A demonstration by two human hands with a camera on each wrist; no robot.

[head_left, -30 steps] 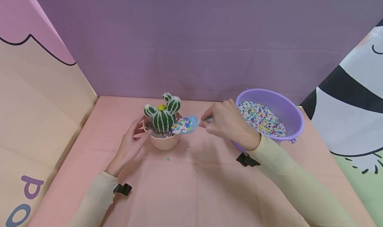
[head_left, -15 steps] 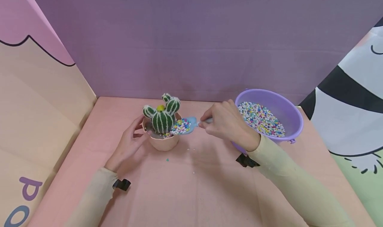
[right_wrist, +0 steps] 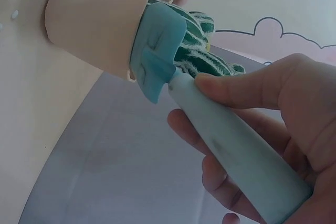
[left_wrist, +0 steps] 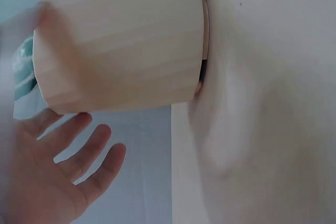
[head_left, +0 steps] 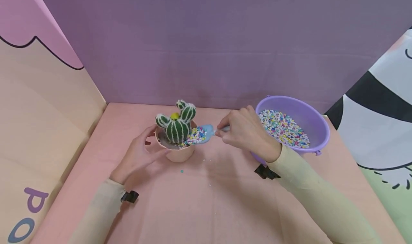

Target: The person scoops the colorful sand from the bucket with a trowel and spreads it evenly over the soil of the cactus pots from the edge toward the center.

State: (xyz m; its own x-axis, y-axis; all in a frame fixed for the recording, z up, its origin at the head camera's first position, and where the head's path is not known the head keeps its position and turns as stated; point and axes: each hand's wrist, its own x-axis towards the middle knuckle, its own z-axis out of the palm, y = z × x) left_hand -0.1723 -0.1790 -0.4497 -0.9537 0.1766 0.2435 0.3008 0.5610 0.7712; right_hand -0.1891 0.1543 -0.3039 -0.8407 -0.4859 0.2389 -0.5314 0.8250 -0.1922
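1. Head: the right hand [head_left: 246, 131] is gripping a blue shovel [head_left: 209, 130], carrying beads [head_left: 197, 135] over the pot [head_left: 179, 155] beside its cactus [head_left: 177, 131]. Filling is seemingly underway, the next move calling for tipping. The pot is standing on a pink bench [head_left: 244, 219] before a purple wall [head_left: 225, 58].
2. Left wrist: the left hand [left_wrist: 52, 177] is spreading wide beside the pot.
3. Right wrist: the right hand is wrapping the handle [right_wrist: 239, 153].

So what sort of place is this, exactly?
Probably a small staged tabletop booth, though the room beyond it is out of view. A plain purple backdrop stands behind, cartoon-printed side panels flank it, and a pink tabletop fills the space between.
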